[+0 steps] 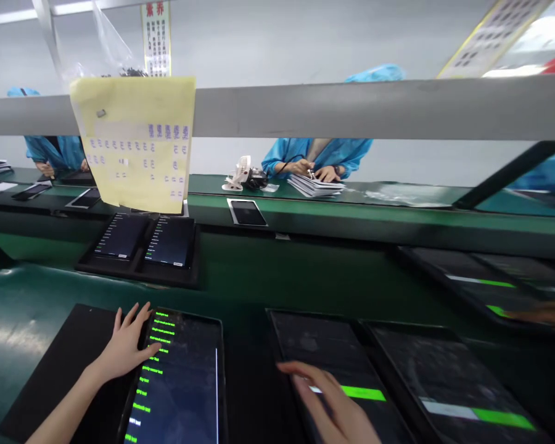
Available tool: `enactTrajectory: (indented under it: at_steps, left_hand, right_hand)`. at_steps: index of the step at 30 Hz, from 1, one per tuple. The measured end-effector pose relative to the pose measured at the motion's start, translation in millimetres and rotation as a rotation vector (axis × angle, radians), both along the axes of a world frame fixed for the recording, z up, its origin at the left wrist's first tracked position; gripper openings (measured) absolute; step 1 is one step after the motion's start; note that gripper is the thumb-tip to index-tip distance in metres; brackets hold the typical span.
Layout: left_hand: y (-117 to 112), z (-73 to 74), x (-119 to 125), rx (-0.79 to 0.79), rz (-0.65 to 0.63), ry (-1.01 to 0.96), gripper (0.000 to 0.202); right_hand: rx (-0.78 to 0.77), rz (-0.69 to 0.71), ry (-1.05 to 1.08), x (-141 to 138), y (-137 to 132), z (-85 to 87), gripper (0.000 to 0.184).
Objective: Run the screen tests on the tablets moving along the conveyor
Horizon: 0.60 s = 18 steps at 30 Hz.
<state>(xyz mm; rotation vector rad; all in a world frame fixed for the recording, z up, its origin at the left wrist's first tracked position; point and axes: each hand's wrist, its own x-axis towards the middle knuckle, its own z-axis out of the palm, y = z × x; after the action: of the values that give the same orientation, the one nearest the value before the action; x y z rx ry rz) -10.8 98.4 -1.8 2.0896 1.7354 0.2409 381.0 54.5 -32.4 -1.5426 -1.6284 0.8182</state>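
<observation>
A tablet [185, 382] with a list of green text lines lies in front of me on a black mat [65, 364]. My left hand [124, 345] rests open on its left edge, fingers spread over the mat and the screen's corner. To the right lies a second tablet [333, 364] showing a green bar. My right hand [333, 407] hovers over it with fingers stretched out, blurred by motion. A third tablet [448, 382] with a green bar lies further right.
Two more lit tablets [145, 240] stand in a black tray behind. A yellow sheet [136, 142] hangs from a grey rail [351, 111]. Across the green belt [351, 216] people in blue coats handle a stack of tablets [314, 185]. Another tablet [246, 211] lies on the belt.
</observation>
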Motion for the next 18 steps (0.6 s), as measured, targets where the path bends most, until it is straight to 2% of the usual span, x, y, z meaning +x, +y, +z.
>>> enactTrajectory:
  at_steps: [3, 6, 8, 10, 11, 13, 14, 16, 18]
  left_hand:
    - [4.5, -3.4, 2.1, 0.006, 0.036, -0.066, 0.074]
    - [6.9, -4.7, 6.3, 0.008, 0.120, -0.202, 0.062]
    - [6.0, -3.3, 7.8, 0.010, 0.154, -0.266, 0.055]
    - [1.3, -0.7, 8.5, 0.024, 0.168, -0.307, 0.054]
    - [-2.6, 0.6, 9.5, 0.027, 0.184, -0.392, 0.056]
    - [-13.1, 2.8, 14.8, 0.017, 0.254, -0.748, 0.060]
    - [-19.5, 3.9, 19.5, 0.007, 0.332, -0.977, 0.063]
    - [-34.5, 8.0, 31.7, -0.021, 0.571, -1.352, 0.071]
    - [-53.6, 17.3, 43.1, -0.001, 0.813, -1.463, 0.072]
  right_hand:
    - [-0.117, 0.118, 0.088, -57.2, 40.9, 11.2, 0.053]
    - [-0.221, 0.164, 0.113, -94.2, 69.7, 4.9, 0.068]
    - [-0.281, 0.168, 0.126, -111.9, 74.4, -0.4, 0.077]
    - [-0.315, 0.156, 0.154, -125.4, 68.4, -1.1, 0.085]
    - [-0.324, 0.132, 0.202, -130.4, 62.5, 0.6, 0.087]
    - [-0.314, 0.071, 0.394, -136.3, 47.2, 6.3, 0.086]
    - [-0.303, 0.055, 0.519, -137.2, 38.8, 9.7, 0.084]
    - [-0.283, 0.066, 0.728, -135.5, 21.9, 15.7, 0.078]
    - [-0.243, 0.126, 0.788, -130.6, 7.2, 20.2, 0.067]
